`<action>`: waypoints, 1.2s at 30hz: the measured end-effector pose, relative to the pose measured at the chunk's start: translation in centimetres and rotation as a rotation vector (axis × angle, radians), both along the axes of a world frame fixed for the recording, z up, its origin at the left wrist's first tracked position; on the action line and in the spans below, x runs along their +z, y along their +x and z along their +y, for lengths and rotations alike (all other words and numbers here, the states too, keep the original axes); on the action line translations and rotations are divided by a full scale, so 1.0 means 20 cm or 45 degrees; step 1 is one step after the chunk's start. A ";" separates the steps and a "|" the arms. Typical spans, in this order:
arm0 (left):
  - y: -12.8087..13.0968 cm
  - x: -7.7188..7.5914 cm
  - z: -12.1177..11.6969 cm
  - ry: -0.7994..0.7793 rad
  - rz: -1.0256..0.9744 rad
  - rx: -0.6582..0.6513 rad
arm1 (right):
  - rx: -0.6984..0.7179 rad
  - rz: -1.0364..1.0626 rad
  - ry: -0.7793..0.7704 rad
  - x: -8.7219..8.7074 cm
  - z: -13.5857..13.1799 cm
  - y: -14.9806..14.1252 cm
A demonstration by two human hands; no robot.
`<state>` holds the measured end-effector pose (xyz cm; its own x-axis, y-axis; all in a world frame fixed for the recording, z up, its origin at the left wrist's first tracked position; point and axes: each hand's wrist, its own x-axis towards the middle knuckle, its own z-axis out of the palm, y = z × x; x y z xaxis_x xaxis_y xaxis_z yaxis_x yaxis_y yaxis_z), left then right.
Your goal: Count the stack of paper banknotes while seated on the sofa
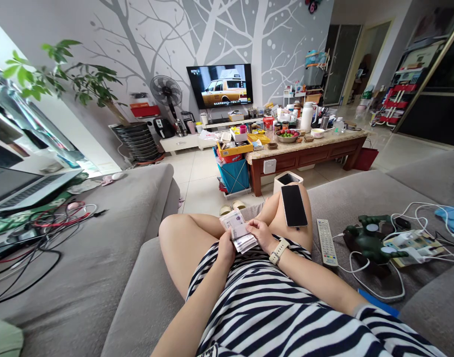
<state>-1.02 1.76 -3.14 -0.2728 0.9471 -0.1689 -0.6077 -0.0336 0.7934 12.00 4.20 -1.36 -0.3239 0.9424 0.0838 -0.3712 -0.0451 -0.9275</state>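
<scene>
Over my lap I hold a stack of banknotes (233, 219), pale with purple print, with a white band or folded slip across its middle. My left hand (226, 249) is closed round the stack's near left side, the thumb on top. At the right edge, my right hand (261, 235) pinches the notes between thumb and fingers; a pale watch (279, 251) is on that wrist. The fingers beneath the stack are hidden. A smartphone (294, 206) with a dark screen rests on my right thigh, apart from both hands.
Right of me on the grey sofa (355, 191) lie a remote control (327, 242), a dark green figure (370, 238) and a power strip (413, 248) with white cables. A laptop (37, 191) and tangled cables are on the left. Ahead stands a crowded coffee table (309, 161).
</scene>
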 end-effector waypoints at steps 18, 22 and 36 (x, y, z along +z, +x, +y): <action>0.01 0.01 -0.01 -0.013 -0.008 0.053 | -0.040 -0.008 0.014 -0.06 0.03 -0.02; 0.00 0.02 -0.02 -0.030 0.032 0.024 | -0.092 -0.023 0.026 -0.07 0.04 -0.02; 0.00 0.02 -0.03 -0.028 0.082 -0.038 | -0.117 -0.129 0.086 -0.08 0.05 -0.01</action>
